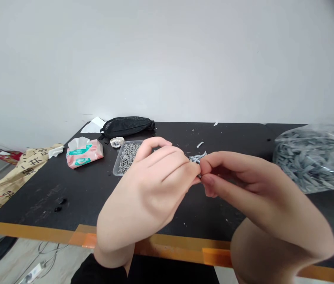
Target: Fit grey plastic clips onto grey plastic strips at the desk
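Observation:
Over the middle of the black table, my two hands meet at the fingertips. My left hand [158, 181] is closed, its back towards me and its fingers curled out of sight. My right hand [244, 179] pinches thumb against forefinger right at the left fingertips. Whatever small thing is between them is hidden. Just beyond the fingertips, several grey strips [198, 157] show; I cannot tell whether they are held or lie on the table. Left of my left hand, partly covered by it, stands a clear plastic tray [114, 170] of small grey pieces [128, 156].
A clear bag of grey strips [314, 157] lies at the right. One loose strip [200, 144] rests beyond my hands. Left and back are a tissue pack [84, 154], a tape roll [117, 142] and a black mesh pouch [128, 126]. Orange tape [37, 233] lines the table's front edge.

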The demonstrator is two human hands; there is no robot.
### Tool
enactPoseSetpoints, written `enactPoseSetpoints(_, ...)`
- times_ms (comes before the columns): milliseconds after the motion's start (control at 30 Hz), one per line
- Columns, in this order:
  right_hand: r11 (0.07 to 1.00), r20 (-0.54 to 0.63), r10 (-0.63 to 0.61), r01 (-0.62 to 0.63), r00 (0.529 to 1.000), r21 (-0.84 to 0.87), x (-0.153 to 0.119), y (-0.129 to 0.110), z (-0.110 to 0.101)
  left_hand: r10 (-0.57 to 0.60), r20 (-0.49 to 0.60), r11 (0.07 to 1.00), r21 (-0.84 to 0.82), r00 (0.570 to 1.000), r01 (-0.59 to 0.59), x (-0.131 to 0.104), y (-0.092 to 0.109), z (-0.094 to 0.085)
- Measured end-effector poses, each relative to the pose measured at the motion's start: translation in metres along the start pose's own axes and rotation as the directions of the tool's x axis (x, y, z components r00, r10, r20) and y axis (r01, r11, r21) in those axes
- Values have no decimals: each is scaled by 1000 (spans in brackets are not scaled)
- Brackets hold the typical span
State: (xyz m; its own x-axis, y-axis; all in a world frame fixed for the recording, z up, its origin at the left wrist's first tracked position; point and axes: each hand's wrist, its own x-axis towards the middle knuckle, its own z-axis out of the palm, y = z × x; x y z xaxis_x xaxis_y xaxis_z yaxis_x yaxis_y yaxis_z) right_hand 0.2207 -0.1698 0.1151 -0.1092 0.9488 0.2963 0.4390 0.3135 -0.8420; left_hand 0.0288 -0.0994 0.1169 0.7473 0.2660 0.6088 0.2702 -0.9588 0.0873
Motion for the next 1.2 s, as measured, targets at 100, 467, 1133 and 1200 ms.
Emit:
enactPoseSetpoints(100,999,63,-34,33,997,16,2,4,3,-4,6,1000,3,1000,4,1,1,0)
enactPoseSetpoints(467,927,-196,32,44,980,372,0,9,27,29,-377,999,-21,926,-39,4,-5,22)
enactPoseSetpoints(1133,849,6,8,-10,1000,529,5,19,9,-43,-289,957,-288,956,-44,5,-11,19)
enactPoseSetpoints(1200,906,-66,27,3,997,424,4,17,11,-53,-291,967,-252,955,-23,5,-11,20)
